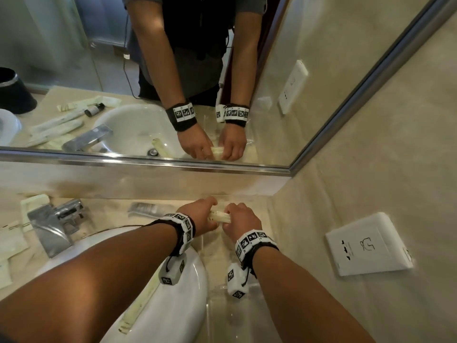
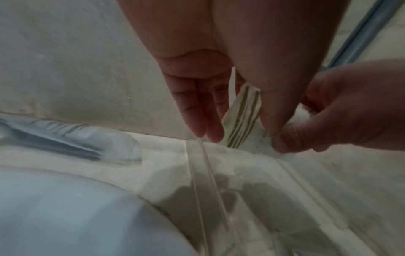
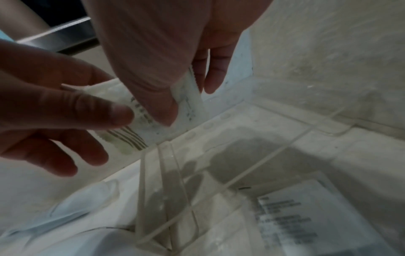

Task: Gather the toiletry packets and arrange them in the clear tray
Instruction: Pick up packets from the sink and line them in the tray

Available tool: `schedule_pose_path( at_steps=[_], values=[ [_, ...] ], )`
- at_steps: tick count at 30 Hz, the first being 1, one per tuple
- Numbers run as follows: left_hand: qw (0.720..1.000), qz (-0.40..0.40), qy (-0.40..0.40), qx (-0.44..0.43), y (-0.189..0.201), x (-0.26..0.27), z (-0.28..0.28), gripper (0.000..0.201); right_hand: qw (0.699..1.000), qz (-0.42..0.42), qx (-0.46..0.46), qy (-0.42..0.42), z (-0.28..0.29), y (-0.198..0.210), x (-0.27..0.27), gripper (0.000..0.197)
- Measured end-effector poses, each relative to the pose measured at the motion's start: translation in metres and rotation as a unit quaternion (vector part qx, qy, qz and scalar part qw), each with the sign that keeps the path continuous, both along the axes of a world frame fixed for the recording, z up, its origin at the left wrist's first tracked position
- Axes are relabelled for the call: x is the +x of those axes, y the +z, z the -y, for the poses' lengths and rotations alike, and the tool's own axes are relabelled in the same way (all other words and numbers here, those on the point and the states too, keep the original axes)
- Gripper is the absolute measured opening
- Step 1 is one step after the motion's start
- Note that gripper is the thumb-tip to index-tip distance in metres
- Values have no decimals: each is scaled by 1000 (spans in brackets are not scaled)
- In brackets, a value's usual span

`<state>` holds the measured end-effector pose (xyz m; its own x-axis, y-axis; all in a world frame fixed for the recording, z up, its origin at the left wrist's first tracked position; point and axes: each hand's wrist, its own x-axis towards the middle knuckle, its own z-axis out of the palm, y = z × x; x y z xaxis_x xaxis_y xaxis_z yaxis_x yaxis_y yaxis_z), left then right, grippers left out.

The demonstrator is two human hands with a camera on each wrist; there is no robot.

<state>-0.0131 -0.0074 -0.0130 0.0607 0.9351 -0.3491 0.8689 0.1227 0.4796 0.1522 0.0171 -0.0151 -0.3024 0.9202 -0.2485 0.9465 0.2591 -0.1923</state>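
Observation:
Both hands meet over the far end of the clear tray (image 1: pixel 207 310), which stands on the counter right of the sink. My left hand (image 1: pixel 210 211) and right hand (image 1: pixel 228 216) together pinch a small bunch of cream toiletry packets (image 1: pixel 218 216). In the left wrist view the left hand (image 2: pixel 243 140) holds a striped packet (image 2: pixel 241 112) between thumb and fingers, just above the tray wall (image 2: pixel 199 173). From the right wrist, the right hand (image 3: pixel 188 105) pinches the packets (image 3: pixel 140 138) over the tray's dividers (image 3: pixel 263 164). A flat printed packet (image 3: pixel 289 221) lies in a nearer compartment.
The white sink basin (image 1: pixel 173 305) holds a long cream packet (image 1: pixel 141 305). A chrome faucet (image 1: pixel 54 224) stands at the left, with more packets (image 1: pixel 14 243) beyond it. A clear-wrapped item (image 1: pixel 148 209) lies behind the sink. A wall socket (image 1: pixel 368 243) is at the right, under the mirror.

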Motion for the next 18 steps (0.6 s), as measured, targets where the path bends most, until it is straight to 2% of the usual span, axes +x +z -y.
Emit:
schedule_pose_path(
  at_steps=[4,8,14,18],
  values=[
    [997,-55,-39,-39,-8,4,-3,64,997,49,-58,-27,0,-9,9,60],
    [997,-56,-32,-48,-10,0,-10,55,995,71,-69,-27,-2,-12,10,47],
    [993,-59,-90,-44,-15,15,-14,41,997,25,-68,5,0,-12,-1,33],
    [993,-64,-82,-55,-18,16,-13,41,998,26,-50,-8,2,-14,-1,29]
  ],
)
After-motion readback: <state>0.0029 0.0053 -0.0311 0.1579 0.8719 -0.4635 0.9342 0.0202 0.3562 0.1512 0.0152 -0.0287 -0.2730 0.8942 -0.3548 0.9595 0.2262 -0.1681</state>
